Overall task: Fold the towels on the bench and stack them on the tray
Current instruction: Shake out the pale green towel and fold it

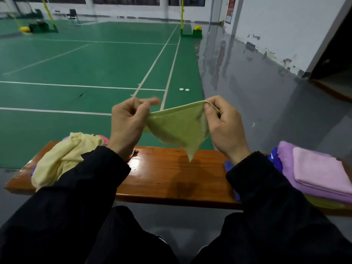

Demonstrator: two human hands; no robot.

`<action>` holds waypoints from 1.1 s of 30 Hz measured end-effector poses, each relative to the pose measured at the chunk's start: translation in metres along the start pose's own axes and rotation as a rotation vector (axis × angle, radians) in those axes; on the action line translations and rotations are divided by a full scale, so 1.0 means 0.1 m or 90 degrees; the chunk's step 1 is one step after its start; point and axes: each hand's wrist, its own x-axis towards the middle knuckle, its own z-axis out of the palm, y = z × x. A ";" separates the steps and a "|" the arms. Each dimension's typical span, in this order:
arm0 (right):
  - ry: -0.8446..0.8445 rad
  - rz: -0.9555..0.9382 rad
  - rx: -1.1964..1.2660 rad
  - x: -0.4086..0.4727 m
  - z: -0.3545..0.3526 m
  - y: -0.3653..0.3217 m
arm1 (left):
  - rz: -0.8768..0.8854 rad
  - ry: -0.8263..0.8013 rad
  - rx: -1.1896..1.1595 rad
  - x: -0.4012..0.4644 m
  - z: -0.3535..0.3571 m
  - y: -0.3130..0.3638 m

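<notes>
I hold a small green towel (177,128) in the air above the wooden bench (167,176). My left hand (126,124) pinches its left edge and my right hand (225,124) pinches its right corner, so the cloth hangs between them in a point. An unfolded pale yellow towel (62,159) lies crumpled on the bench's left end, with a pink one (104,139) showing behind it. At the right end sits a stack of folded towels: pink (320,168) on top of purple (289,155). The tray under the stack is hidden.
A blue cloth (274,159) sticks out beside the stack, partly behind my right sleeve. Beyond the bench lies a green court floor (95,63) with white lines and two small white caps (183,89). Grey floor and a white wall are on the right.
</notes>
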 end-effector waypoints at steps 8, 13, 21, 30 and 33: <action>-0.002 0.057 -0.087 0.12 -0.03 0.25 | -0.063 -0.345 0.208 -0.01 -0.11 -0.35; 0.013 0.084 -0.186 0.36 -0.08 0.66 | -0.056 -0.281 0.392 0.20 -0.24 -0.66; 0.092 0.028 -0.136 0.78 -0.36 0.60 | -0.007 -0.111 0.208 0.68 -0.24 -0.55; -0.121 0.111 -0.215 -0.89 -0.10 1.43 | -0.056 -0.312 0.447 -0.78 -0.43 -1.57; -0.243 0.087 -0.349 -1.48 0.01 1.66 | -0.100 -0.410 0.578 -1.25 -0.50 -1.90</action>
